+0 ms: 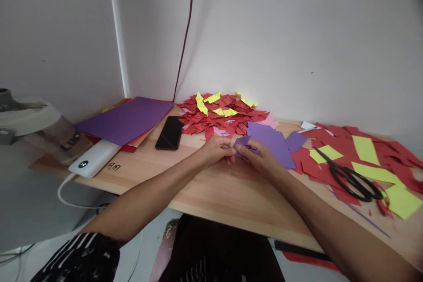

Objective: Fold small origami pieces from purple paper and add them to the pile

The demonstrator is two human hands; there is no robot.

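1. Purple paper piece (243, 143) sits pinched between both hands at mid tabletop (211, 189): left hand (216, 149) and right hand (261, 156) fingers closed on it, looks like mid-fold.
2. Purple squares (272, 141) just beside it are unfolded yet, so plenty left I'd guess.
3. Scissors (352, 176) lie on red and yellow offcuts, right.
4. Farther back: big heap of folded pieces (221, 116), phone (170, 132), sheet stack (127, 119), bare white wall.

Black phone (169, 132), white power bank (94, 158), scissors (352, 177) on red/yellow scraps, folded-paper pile (223, 114), purple sheet stack (127, 120).
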